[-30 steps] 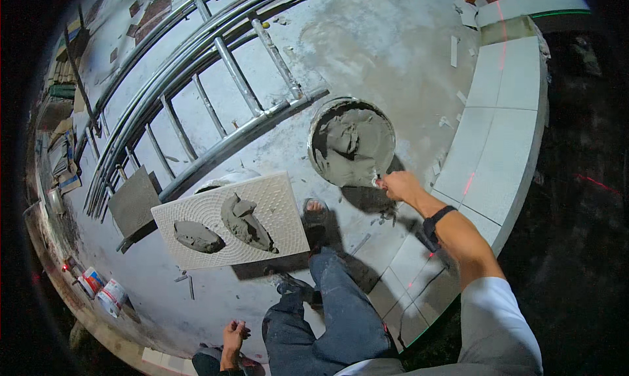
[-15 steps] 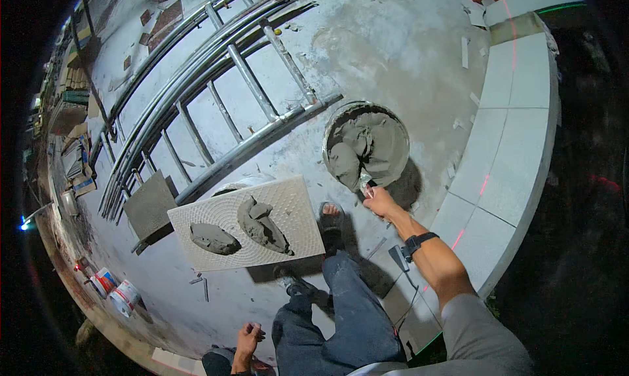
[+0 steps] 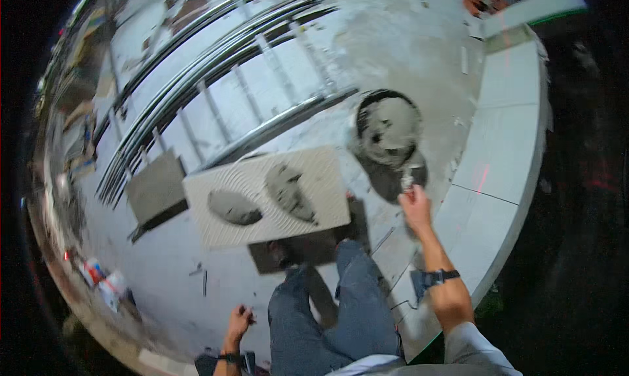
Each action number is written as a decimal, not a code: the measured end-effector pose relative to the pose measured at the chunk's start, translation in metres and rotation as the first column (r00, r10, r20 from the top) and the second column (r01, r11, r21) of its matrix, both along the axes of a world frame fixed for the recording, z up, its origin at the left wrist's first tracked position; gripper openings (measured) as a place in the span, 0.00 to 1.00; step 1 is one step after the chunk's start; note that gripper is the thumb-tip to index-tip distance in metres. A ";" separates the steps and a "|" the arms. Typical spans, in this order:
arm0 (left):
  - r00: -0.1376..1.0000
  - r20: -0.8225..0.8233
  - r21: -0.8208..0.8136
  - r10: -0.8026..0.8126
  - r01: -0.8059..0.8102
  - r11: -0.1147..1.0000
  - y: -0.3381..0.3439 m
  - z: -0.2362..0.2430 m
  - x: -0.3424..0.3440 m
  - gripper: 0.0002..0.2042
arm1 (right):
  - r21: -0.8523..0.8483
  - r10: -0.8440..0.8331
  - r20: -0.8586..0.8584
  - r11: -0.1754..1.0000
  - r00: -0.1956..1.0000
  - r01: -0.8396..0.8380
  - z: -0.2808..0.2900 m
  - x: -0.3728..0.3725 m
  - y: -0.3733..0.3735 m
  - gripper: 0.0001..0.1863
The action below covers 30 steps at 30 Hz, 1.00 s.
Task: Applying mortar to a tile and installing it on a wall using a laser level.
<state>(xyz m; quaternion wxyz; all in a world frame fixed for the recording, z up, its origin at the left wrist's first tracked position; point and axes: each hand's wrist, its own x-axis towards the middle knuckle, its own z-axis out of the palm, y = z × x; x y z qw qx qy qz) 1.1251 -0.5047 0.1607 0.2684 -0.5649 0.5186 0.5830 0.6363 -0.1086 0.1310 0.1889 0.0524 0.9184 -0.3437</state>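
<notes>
Since earlier, right hand (image 3: 415,207) has drawn back from round mortar bucket (image 3: 388,130) at one o'clock, gripping what looks like a trowel (image 3: 407,177). Left hand (image 3: 238,322) hangs loosely closed. Ridged tile (image 3: 265,196) bears two grey mortar lumps; ladder (image 3: 216,107) beyond.

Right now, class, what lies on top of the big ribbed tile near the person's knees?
On the tile lie two grey mortar lumps, apart from each other, over combed ridges. What is under the tile is covered. The right hand holds a trowel beside the bucket.

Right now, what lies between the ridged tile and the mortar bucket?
In the head view, only bare, mortar-smeared floor separates the tile from the bucket; the ladder's end stops just above that gap.
</notes>
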 end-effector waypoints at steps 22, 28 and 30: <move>0.996 0.057 -0.096 -0.065 0.070 0.993 0.018 0.005 0.085 0.17 | 0.328 0.504 0.141 0.788 0.852 -0.520 0.044 0.057 -0.047 0.14; 0.973 0.094 -0.147 -0.212 0.224 0.963 0.034 -0.013 0.004 0.17 | 0.627 0.541 0.006 0.653 0.841 -0.425 0.025 -0.117 0.076 0.09; 0.927 0.160 -0.158 -0.339 0.363 0.918 0.046 -0.011 -0.002 0.17 | 0.563 0.636 -0.014 0.643 0.772 -0.519 0.018 -0.156 0.092 0.09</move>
